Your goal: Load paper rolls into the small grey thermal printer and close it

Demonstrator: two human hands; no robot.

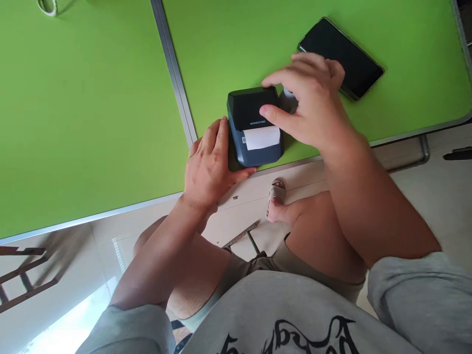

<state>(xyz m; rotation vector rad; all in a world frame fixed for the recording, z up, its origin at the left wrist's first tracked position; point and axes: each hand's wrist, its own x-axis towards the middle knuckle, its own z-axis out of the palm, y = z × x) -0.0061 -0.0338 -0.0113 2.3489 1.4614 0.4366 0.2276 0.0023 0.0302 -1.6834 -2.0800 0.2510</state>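
A small dark label printer (258,156), with a black lid and NIIMBOT lettering, rests near the front edge of the green table. A white paper label (262,138) sticks out of its front slot. My left hand (210,162) braces it, fingers along its left side and thumb at its front edge. Over the printer's right side is my right hand (308,96); its thumb and index finger are spread apart at the lid, and its other fingers are loosely curled. A small greyish thing (288,102), partly hidden by that hand, lies beside the printer.
A black phone (342,56) lies behind my right hand. The green tabletop (92,98) has a metal seam strip (173,69) and a metal front edge. A white ring-shaped thing (47,7) is at the far left. My legs are below the table; a wooden frame (25,280) stands at the lower left.
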